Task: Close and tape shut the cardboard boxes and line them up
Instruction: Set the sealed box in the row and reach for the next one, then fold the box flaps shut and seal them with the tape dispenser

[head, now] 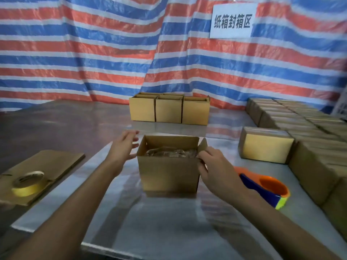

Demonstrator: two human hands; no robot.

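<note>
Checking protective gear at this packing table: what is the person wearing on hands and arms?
Nothing visible. The left hand and right hand are ungloved, with no rings showing. Both forearms are bare to the frame's edge: no sleeves, watch or wristband.

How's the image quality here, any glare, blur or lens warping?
Head view: the shiny metal table reflects the red, white and blue striped tarp as glare; the left hand looks slightly motion-smeared; the open brown cardboard box is fairly sharp; wide-angle distortion bends the edges.
</note>
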